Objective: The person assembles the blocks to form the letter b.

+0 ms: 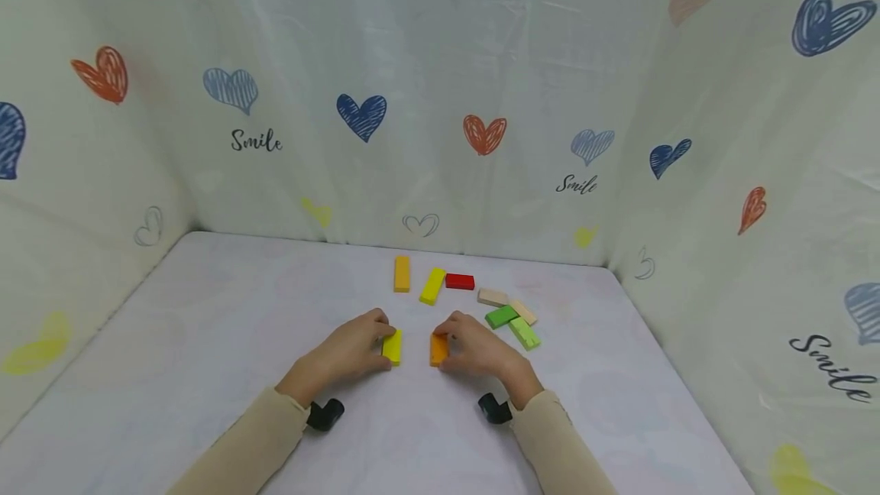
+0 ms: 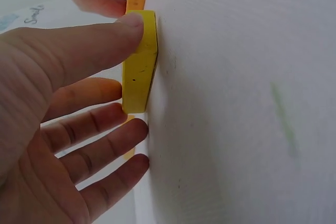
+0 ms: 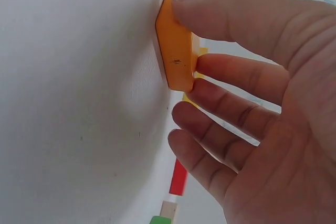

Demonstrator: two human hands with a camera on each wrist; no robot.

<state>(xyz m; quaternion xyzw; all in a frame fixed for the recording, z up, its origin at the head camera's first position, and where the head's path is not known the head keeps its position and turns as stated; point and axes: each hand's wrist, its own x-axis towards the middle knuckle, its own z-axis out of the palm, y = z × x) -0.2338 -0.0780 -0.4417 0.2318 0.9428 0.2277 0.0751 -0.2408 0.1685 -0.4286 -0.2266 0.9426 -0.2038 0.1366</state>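
Observation:
My left hand [image 1: 354, 346] pinches a yellow block [image 1: 392, 347] between thumb and fingers, close over the white tabletop. In the left wrist view the thumb presses one end of that yellow block [image 2: 139, 77] while the lower fingers spread loosely. Across a small gap, my right hand [image 1: 481, 350] grips an orange block [image 1: 438, 350] the same way. The right wrist view has the thumb on the near end of the orange block [image 3: 177, 40] and the index and middle fingertips at its far side. Both blocks point away from me, roughly side by side.
Beyond the hands lie an orange-yellow block [image 1: 402, 274], another yellow block [image 1: 432, 286] and a red block [image 1: 460, 282]. Right of these are beige blocks [image 1: 492, 297], a green block [image 1: 501, 317] and a light green block [image 1: 525, 334]. A heart-printed curtain [image 1: 440, 44] surrounds the table.

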